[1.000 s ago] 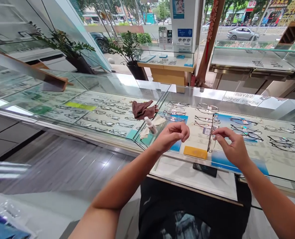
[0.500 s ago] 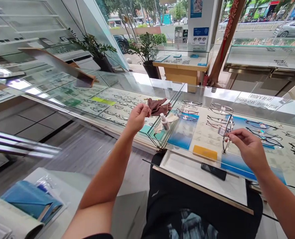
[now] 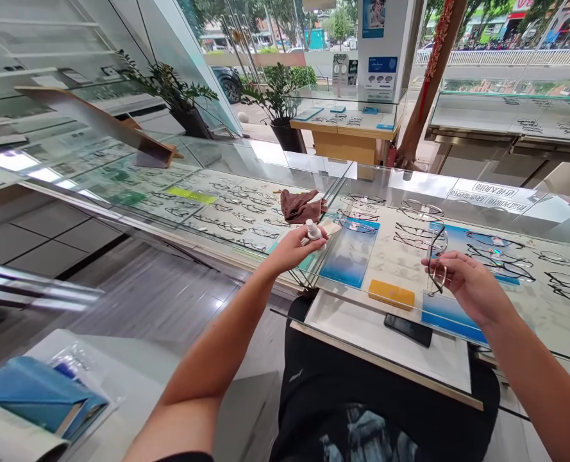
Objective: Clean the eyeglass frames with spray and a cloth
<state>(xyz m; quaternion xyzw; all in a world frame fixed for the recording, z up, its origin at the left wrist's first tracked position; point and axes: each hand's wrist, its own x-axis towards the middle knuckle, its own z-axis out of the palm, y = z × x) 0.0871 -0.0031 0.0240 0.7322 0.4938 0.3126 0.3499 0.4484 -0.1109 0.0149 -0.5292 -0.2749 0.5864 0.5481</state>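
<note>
My right hand (image 3: 467, 285) is closed on a pair of thin black-framed glasses (image 3: 436, 260), held upright over the glass display counter (image 3: 285, 163). Over at the counter's corner, my left hand (image 3: 294, 247) has its fingers wrapped round a small white spray bottle (image 3: 312, 230). The bottle rests by a pale cloth (image 3: 331, 227) on the glass. A crumpled brown cloth (image 3: 300, 205) lies just behind it.
Rows of glasses (image 3: 410, 224) lie inside the case under the glass. A yellow pad (image 3: 391, 294) and a black phone (image 3: 407, 329) lie near my right hand. A blue folder (image 3: 34, 394) sits on a white table at lower left. Potted plants (image 3: 275, 96) stand behind the counter.
My left hand came down from near the brown cloth and closed on the spray bottle. My right hand kept hold of the glasses and lowered slightly.
</note>
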